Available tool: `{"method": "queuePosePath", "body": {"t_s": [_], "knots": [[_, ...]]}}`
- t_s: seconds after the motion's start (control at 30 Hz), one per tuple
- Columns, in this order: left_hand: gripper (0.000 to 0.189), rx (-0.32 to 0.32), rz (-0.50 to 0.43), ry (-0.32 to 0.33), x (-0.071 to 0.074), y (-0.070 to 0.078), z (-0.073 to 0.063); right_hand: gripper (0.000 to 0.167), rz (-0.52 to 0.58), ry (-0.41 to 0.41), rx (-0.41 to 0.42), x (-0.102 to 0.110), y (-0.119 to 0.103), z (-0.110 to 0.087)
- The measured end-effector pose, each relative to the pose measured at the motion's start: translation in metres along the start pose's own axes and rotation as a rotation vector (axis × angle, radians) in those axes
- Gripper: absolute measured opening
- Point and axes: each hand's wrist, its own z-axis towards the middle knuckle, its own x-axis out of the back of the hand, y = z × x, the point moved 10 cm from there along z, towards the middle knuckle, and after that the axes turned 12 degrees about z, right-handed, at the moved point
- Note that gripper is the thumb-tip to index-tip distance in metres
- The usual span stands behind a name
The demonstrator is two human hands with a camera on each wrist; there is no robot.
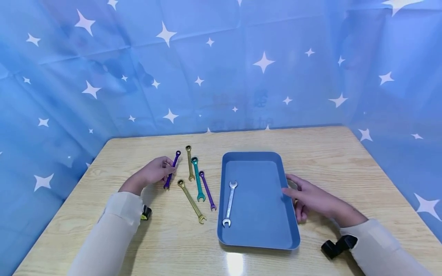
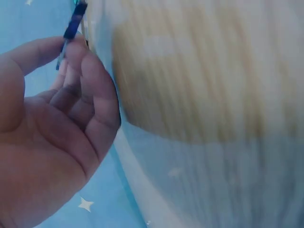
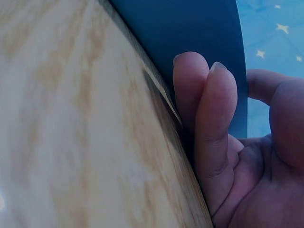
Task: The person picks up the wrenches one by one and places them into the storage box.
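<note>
Between thumb and fingers, my left hand (image 1: 157,171) pinches a purple combination wrench (image 1: 176,158), its ring end pointing away from me. In the left wrist view, part of that wrench (image 2: 75,21) shows past the fingertips. To its right lie a gold wrench (image 1: 190,163), a teal wrench (image 1: 198,178), another purple wrench (image 1: 208,191) and a nearer gold wrench (image 1: 191,201). My right hand (image 1: 312,197) holds the right rim of a blue-grey tray (image 1: 260,199), thumb over the edge and fingers against the outer wall (image 3: 190,28). Inside the tray's left side lies a silver open-end wrench (image 1: 229,203).
Everything stands on a light wood-grain table (image 1: 165,245). A blue curtain with white stars (image 1: 221,76) hangs behind the table and along its sides. Dark devices are strapped at both wrists, the right one (image 1: 338,246) close above the tabletop.
</note>
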Motion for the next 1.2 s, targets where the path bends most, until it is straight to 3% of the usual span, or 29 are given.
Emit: {"method": "queuePosePath", "body": {"t_s": [0.13,0.37,0.6,0.9,1.2], "knots": [[0.024,-0.005,0.0,0.044,0.001,0.01,-0.005,0.081,-0.001,-0.004,0.002,0.0,0.001,0.0],[0.021,-0.099,-0.025,0.098,-0.004,0.051,-0.019,0.082,-0.004,0.012,-0.009,-0.001,0.002,-0.001],[0.017,-0.113,-0.027,0.151,-0.005,0.078,-0.03,0.081,-0.004,0.008,-0.004,-0.001,0.0,-0.001],[0.015,-0.192,-0.054,0.126,-0.02,0.112,-0.046,0.082,-0.008,-0.002,-0.005,-0.002,0.0,0.003],[0.014,-0.275,-0.095,0.066,-0.047,0.15,-0.048,0.082,0.001,-0.004,-0.017,-0.002,0.0,0.002]]}}
